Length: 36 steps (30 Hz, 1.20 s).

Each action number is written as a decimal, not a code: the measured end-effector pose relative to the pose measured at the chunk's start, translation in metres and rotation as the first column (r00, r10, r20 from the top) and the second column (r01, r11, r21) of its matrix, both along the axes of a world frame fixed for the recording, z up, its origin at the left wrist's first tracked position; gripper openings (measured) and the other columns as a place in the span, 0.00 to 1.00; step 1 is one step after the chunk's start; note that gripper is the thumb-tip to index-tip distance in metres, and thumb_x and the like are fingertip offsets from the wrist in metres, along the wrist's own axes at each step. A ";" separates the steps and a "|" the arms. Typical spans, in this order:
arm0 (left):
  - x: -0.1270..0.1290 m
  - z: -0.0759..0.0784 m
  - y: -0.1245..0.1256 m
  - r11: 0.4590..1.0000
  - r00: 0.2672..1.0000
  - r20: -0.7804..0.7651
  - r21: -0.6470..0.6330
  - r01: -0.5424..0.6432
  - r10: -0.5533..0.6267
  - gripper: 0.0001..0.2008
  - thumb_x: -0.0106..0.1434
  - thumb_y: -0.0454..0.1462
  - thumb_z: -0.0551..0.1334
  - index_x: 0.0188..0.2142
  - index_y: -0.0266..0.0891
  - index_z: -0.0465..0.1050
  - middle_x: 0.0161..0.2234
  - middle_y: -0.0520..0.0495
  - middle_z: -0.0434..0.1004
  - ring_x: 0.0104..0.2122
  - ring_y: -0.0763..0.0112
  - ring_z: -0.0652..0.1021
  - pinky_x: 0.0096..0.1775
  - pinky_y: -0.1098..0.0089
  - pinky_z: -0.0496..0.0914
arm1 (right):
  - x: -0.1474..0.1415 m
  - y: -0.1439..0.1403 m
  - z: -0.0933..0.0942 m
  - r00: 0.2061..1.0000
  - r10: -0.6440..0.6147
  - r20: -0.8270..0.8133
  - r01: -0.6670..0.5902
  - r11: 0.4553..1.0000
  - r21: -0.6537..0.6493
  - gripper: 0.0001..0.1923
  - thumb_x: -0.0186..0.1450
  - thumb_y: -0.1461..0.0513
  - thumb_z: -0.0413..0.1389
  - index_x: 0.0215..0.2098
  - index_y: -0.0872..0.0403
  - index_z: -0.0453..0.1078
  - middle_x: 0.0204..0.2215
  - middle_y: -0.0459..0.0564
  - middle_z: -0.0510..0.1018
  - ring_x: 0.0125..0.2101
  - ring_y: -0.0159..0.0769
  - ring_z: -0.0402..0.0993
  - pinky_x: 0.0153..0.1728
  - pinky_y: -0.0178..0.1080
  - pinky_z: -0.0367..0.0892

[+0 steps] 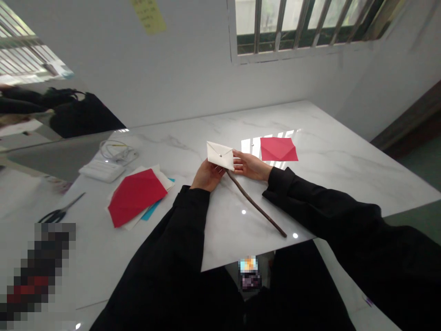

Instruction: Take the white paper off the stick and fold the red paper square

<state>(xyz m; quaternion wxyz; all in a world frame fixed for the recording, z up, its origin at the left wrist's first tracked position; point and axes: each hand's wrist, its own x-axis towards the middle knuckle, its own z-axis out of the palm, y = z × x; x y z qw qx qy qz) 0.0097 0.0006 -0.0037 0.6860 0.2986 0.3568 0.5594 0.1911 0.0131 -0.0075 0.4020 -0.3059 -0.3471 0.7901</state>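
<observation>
1. Both hands are holding a folded white paper point(220, 155) above the desk point(327, 151), mid-scene; a stick point(257, 207) is running beneath it.
2. Left hand point(207, 176) and right hand point(251, 165) are each pinching an edge.
3. Fastening paper to stick likely needs steady alignment.

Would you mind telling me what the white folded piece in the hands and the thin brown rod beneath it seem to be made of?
White folded piece: likely matte paper, with sharp creases and a small pin at the centre. Thin brown rod: probably a wooden twig, dull, dark and slightly crooked.
</observation>
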 end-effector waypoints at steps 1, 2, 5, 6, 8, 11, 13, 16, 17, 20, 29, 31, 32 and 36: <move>0.000 -0.001 0.000 1.000 1.000 0.002 -0.010 -0.005 0.005 0.17 0.65 0.37 0.69 0.53 0.41 0.79 0.38 0.47 0.85 0.36 0.67 0.83 0.39 0.71 0.76 | -0.002 0.001 0.001 1.000 0.001 0.010 -0.001 1.000 0.009 0.12 0.74 0.53 0.60 0.45 0.54 0.73 0.37 0.51 0.81 0.35 0.32 0.79 0.39 0.32 0.78; 0.000 -0.001 0.000 1.000 1.000 0.001 -0.017 -0.003 0.003 0.16 0.65 0.37 0.69 0.53 0.41 0.79 0.38 0.47 0.85 0.36 0.67 0.83 0.39 0.71 0.76 | -0.003 0.001 0.002 1.000 -0.001 0.014 0.001 1.000 0.022 0.12 0.74 0.54 0.60 0.45 0.54 0.74 0.38 0.51 0.81 0.35 0.32 0.79 0.39 0.32 0.78; 0.000 -0.004 -0.001 1.000 1.000 -0.008 -0.011 0.023 -0.023 0.16 0.63 0.37 0.71 0.51 0.41 0.79 0.38 0.47 0.84 0.36 0.67 0.82 0.39 0.70 0.76 | -0.004 -0.001 0.001 1.000 0.006 0.008 -0.007 0.998 0.066 0.08 0.73 0.58 0.63 0.45 0.54 0.75 0.39 0.50 0.83 0.35 0.31 0.80 0.38 0.31 0.78; 0.000 -0.006 -0.001 0.999 0.999 -0.012 -0.006 0.033 -0.033 0.16 0.62 0.37 0.71 0.50 0.41 0.79 0.38 0.47 0.84 0.36 0.67 0.82 0.39 0.70 0.76 | -0.003 -0.002 -0.001 1.000 0.012 0.008 -0.012 0.997 0.076 0.06 0.72 0.59 0.63 0.45 0.54 0.75 0.39 0.50 0.83 0.34 0.31 0.80 0.37 0.30 0.78; 0.000 -0.008 -0.001 0.998 0.998 -0.019 0.007 0.054 -0.054 0.15 0.60 0.35 0.72 0.47 0.40 0.79 0.38 0.48 0.84 0.35 0.67 0.82 0.39 0.70 0.76 | 0.000 -0.005 -0.004 1.000 0.021 0.020 -0.022 0.996 0.081 0.04 0.72 0.62 0.63 0.45 0.54 0.76 0.39 0.50 0.83 0.32 0.29 0.80 0.35 0.29 0.78; 0.001 -0.010 -0.001 0.995 0.995 -0.046 0.034 0.094 -0.092 0.14 0.57 0.34 0.73 0.44 0.40 0.79 0.39 0.48 0.84 0.36 0.67 0.82 0.40 0.70 0.76 | 0.005 -0.007 -0.006 0.998 0.017 0.054 -0.021 0.997 0.071 0.04 0.71 0.64 0.63 0.45 0.55 0.76 0.40 0.51 0.84 0.30 0.28 0.79 0.32 0.28 0.77; 0.001 -0.011 -0.002 0.993 0.992 -0.065 0.049 0.111 -0.108 0.14 0.57 0.35 0.73 0.43 0.40 0.79 0.40 0.47 0.84 0.37 0.66 0.82 0.40 0.69 0.76 | 0.006 -0.008 -0.005 0.997 0.032 0.068 -0.036 0.997 0.067 0.05 0.70 0.65 0.64 0.45 0.56 0.77 0.40 0.52 0.84 0.31 0.29 0.80 0.33 0.29 0.78; 0.002 -0.011 -0.002 0.992 0.991 -0.076 0.060 0.115 -0.110 0.15 0.56 0.36 0.73 0.43 0.39 0.79 0.39 0.46 0.84 0.39 0.63 0.83 0.41 0.68 0.75 | 0.006 -0.010 -0.002 0.997 0.056 0.060 -0.061 0.995 0.080 0.07 0.68 0.66 0.65 0.45 0.57 0.78 0.42 0.53 0.85 0.34 0.30 0.82 0.36 0.29 0.79; 0.002 -0.011 -0.001 0.991 0.991 -0.077 0.062 0.117 -0.112 0.15 0.55 0.36 0.73 0.43 0.39 0.79 0.39 0.46 0.84 0.39 0.62 0.83 0.41 0.67 0.75 | 0.006 -0.010 -0.001 0.997 0.054 0.054 -0.058 0.995 0.083 0.07 0.68 0.67 0.65 0.45 0.57 0.78 0.42 0.53 0.85 0.34 0.30 0.82 0.37 0.30 0.79; 0.001 -0.013 0.000 0.990 0.989 -0.083 0.066 0.126 -0.120 0.15 0.55 0.36 0.73 0.43 0.39 0.78 0.38 0.46 0.83 0.39 0.62 0.83 0.42 0.66 0.76 | 0.006 -0.011 -0.001 0.999 0.035 0.037 -0.038 0.997 0.072 0.08 0.67 0.68 0.66 0.45 0.57 0.78 0.42 0.53 0.86 0.36 0.31 0.83 0.38 0.30 0.79; -0.001 -0.015 0.001 0.988 0.986 -0.100 0.059 0.143 -0.137 0.13 0.58 0.35 0.70 0.44 0.38 0.79 0.42 0.45 0.85 0.43 0.62 0.83 0.45 0.66 0.77 | 0.008 -0.008 -0.007 1.000 0.029 0.003 -0.029 0.996 0.089 0.12 0.64 0.67 0.68 0.46 0.56 0.79 0.44 0.53 0.87 0.40 0.35 0.84 0.41 0.32 0.81; -0.001 -0.015 0.001 0.986 0.984 -0.101 0.060 0.156 -0.150 0.14 0.59 0.36 0.70 0.45 0.38 0.79 0.43 0.45 0.85 0.43 0.62 0.83 0.44 0.67 0.77 | 0.009 -0.007 -0.007 0.999 0.030 0.013 -0.031 0.995 0.098 0.12 0.64 0.67 0.68 0.46 0.55 0.78 0.44 0.53 0.87 0.40 0.35 0.84 0.41 0.33 0.81; -0.001 -0.015 0.001 0.985 0.982 -0.104 0.061 0.164 -0.157 0.14 0.59 0.37 0.70 0.45 0.38 0.79 0.43 0.45 0.85 0.43 0.62 0.83 0.44 0.67 0.78 | 0.009 -0.007 -0.008 0.999 0.031 0.017 -0.033 0.995 0.099 0.12 0.64 0.66 0.68 0.46 0.55 0.78 0.44 0.53 0.87 0.40 0.36 0.84 0.41 0.33 0.81; -0.001 -0.015 0.002 0.978 0.975 -0.117 0.071 0.197 -0.188 0.16 0.60 0.40 0.71 0.46 0.37 0.79 0.43 0.44 0.85 0.45 0.60 0.83 0.45 0.65 0.78 | 0.009 -0.007 -0.006 0.999 0.039 0.024 -0.041 0.995 0.089 0.13 0.65 0.67 0.67 0.48 0.55 0.77 0.43 0.52 0.86 0.40 0.35 0.84 0.41 0.34 0.81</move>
